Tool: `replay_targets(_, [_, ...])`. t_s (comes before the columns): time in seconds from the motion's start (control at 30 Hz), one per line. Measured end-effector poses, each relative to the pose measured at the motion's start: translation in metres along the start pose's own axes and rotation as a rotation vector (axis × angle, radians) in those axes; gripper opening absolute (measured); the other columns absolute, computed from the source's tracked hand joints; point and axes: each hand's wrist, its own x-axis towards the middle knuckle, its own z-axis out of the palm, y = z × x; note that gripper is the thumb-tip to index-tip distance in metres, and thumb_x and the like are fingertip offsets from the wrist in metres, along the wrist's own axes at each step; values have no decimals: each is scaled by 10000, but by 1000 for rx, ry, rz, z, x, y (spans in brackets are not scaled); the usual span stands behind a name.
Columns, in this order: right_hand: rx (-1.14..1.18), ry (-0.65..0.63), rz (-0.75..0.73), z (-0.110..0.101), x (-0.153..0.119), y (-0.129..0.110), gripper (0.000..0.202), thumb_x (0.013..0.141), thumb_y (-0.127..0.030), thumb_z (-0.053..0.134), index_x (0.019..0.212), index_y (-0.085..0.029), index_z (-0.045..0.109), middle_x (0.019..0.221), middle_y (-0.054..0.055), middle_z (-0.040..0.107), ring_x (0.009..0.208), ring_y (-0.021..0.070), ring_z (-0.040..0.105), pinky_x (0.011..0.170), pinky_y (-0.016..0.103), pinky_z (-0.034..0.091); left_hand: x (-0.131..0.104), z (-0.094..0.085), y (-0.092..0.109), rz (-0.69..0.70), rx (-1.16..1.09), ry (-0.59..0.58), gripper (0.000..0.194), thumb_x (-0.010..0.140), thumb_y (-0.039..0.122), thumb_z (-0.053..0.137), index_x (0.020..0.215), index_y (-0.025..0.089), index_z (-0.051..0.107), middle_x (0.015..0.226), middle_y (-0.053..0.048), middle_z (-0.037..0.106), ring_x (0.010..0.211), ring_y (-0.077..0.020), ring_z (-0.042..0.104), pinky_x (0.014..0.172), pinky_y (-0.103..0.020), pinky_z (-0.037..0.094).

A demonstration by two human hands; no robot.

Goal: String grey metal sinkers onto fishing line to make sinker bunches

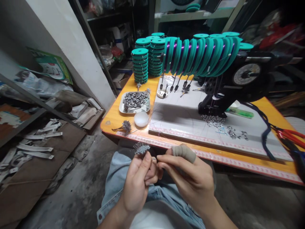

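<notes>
My left hand is closed around a bunch of thin wire-like pieces with small grey heads, which fan out above the thumb. Close beside it, my right hand pinches with thumb and forefinger at the left fingertips; whatever lies in that pinch is too small to make out. A grey-green cloth wrap covers one finger of the right hand. Both hands are over my lap, just in front of the table edge. On the table near them lies a similar dark bunch, next to a round white lid-like dish.
A white tray holds many small grey metal cylinders. Behind stand stacks of green foam spools, with more on a horizontal bar. Small silver pieces lie on a grey board. Red-handled pliers are at the right.
</notes>
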Motion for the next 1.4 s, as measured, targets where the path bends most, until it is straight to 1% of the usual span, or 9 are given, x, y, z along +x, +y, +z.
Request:
replay_targets(0.13, [152,-6,118,-1,1,1,166,857,-86,764,992,-178,793,843,22,721,745,113,675,676,175,560,-3,5,-3,-32,-13,-3,481,803,492,786,645,160,476,539,104,287,481,-37,156,425,-151,171])
replay_targets(0.3, [171,12,163,-2,2,2,149,842,-127,793,971,-200,809,839,23,748,716,119,699,647,173,579,-4,4,-7,-24,-13,-64,395,876,475,717,739,146,548,550,110,263,476,-37,134,431,-155,162])
replay_targets(0.43, [152,25,141,-3,5,1,134,841,-131,789,952,-201,812,816,33,748,699,144,703,612,210,597,-5,1,-9,-5,-9,-102,382,926,455,660,735,169,494,547,112,232,477,-49,131,436,-168,164])
replay_targets(0.7, [141,-5,102,-4,7,0,128,832,-90,782,930,-168,804,798,35,731,684,135,690,601,211,590,-7,3,-7,-2,15,-95,399,925,474,654,727,172,483,533,116,237,472,-50,142,442,-182,166])
replay_targets(1.07, [97,-9,76,-2,6,-1,139,843,-74,748,930,-175,785,787,29,725,678,137,674,601,231,573,-7,1,-12,13,30,-23,432,871,498,714,725,189,451,527,118,275,467,-46,165,433,-171,190])
replay_targets(1.13, [56,-27,75,0,4,-3,103,845,-78,728,887,-168,759,744,17,690,638,130,636,566,240,532,-8,1,-15,60,61,46,412,847,487,745,764,201,459,545,107,331,474,-51,229,447,-170,232])
replay_targets(1.23, [-24,-59,14,-1,4,-5,85,843,-81,690,804,-156,689,696,8,620,615,128,568,542,260,468,-8,0,-12,243,127,174,376,857,443,746,765,221,457,586,82,405,538,-85,361,538,-205,359])
replay_targets(1.33, [-111,-56,-67,-8,5,-5,123,832,-49,661,783,-159,639,709,13,580,649,138,545,563,270,451,-4,-4,1,462,190,238,377,905,429,688,703,221,446,562,78,391,539,-106,373,609,-254,400])
replay_targets(1.4, [-144,-51,-71,-14,7,-5,137,833,-33,658,814,-167,636,730,14,574,679,146,553,587,276,463,0,-8,11,593,262,264,335,904,425,685,715,226,493,587,60,496,577,-125,465,683,-284,434])
